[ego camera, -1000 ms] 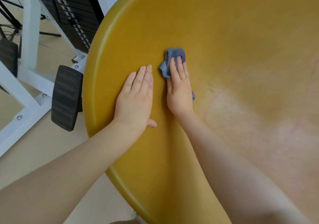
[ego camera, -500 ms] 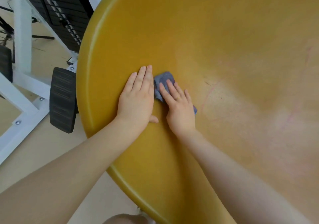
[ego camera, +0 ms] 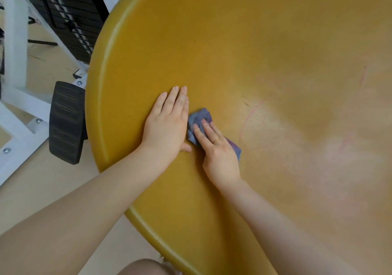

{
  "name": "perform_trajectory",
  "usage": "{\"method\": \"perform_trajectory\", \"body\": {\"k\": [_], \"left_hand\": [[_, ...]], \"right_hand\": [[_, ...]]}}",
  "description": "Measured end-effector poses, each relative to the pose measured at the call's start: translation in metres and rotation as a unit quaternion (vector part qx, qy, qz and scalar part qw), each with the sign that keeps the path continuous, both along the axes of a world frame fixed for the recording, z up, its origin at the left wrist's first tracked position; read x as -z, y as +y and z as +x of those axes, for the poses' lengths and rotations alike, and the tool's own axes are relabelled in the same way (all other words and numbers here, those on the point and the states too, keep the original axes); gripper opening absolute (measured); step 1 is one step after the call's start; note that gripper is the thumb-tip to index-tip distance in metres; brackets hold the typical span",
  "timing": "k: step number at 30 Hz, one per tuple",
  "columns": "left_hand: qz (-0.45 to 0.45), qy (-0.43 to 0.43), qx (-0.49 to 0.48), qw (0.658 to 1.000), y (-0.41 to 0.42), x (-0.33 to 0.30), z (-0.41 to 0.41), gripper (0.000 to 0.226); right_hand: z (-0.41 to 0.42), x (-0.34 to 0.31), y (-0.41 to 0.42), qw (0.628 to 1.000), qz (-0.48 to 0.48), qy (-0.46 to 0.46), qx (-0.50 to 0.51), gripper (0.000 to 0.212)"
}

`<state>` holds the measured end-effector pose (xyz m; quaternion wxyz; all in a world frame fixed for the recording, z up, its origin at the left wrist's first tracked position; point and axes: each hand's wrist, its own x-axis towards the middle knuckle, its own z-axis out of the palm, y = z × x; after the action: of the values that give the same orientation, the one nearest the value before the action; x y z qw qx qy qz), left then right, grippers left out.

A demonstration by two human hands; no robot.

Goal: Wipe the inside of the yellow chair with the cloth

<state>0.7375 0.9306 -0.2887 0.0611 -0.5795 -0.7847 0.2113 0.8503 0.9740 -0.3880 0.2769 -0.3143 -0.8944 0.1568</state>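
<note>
**Cloth pinned flat inside the yellow shell**

My left hand [ego camera: 167, 124] lies flat on the inner wall of the smooth, curved yellow plastic chair [ego camera: 244, 47], palm down, fingers straight and pressed together, pointing toward the top of the frame. It grips nothing; the thumb peeks out below the palm, toward my other hand.

Right beside it, just right of centre, my right hand [ego camera: 218, 149] is spread open on top of the small crumpled blue-grey cloth [ego camera: 200, 116]. Fingers are stretched out and angled toward the upper left, pressing the fabric against the seat rather than closing around it. A thin gold ring [ego camera: 216, 140] shows on one finger. The cloth pokes out beyond my fingertips at its upper end and again along the right edge of my hand, lower down. Its upper left corner touches the side of my left hand, or sits so close that I can't see a gap.

The cloth sits on the left part of the seat's inside, well in from the thick rounded rim [ego camera: 99, 96] that sweeps down the left side of the frame. To the right of my hand, faint pinkish curved scuff marks [ego camera: 248, 124] run across a paler, worn patch of the seat.

Outside the rim, at left, a black ribbed rubber pad [ego camera: 64, 122] stands on a white metal frame [ego camera: 16, 47]. In the upper left corner, a black weight stack [ego camera: 63, 7]. Pale beige floor [ego camera: 42, 190] underneath.
</note>
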Motion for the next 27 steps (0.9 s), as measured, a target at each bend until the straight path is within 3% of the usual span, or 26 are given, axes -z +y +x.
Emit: {"method": "perform_trajectory", "body": {"k": [3, 9, 14, 20, 24, 27], "left_hand": [[-0.005, 0.004, -0.001, 1.000, 0.001, 0.001, 0.001, 0.116], [-0.007, 0.002, 0.001, 1.000, 0.002, 0.006, 0.000, 0.113], [-0.005, -0.021, -0.009, 1.000, 0.001, 0.001, 0.005, 0.114], [-0.007, -0.010, -0.001, 1.000, 0.002, 0.002, 0.005, 0.112], [-0.007, -0.013, -0.002, 1.000, 0.003, 0.004, 0.003, 0.114], [-0.001, -0.019, -0.002, 1.000, 0.004, 0.006, 0.002, 0.113]], "right_hand": [[0.003, -0.009, 0.028, 0.999, 0.022, -0.027, -0.035, 0.066], [-0.016, -0.028, 0.092, 0.997, -0.035, -0.025, 0.071, 0.074], [-0.010, -0.030, 0.049, 0.995, -0.084, -0.041, 0.045, 0.070], [0.003, -0.002, -0.007, 1.000, -0.021, -0.016, -0.003, 0.061], [-0.007, -0.006, 0.033, 1.000, -0.014, -0.008, -0.014, 0.060], [-0.025, -0.030, 0.092, 0.999, -0.008, 0.004, 0.052, 0.067]]}}
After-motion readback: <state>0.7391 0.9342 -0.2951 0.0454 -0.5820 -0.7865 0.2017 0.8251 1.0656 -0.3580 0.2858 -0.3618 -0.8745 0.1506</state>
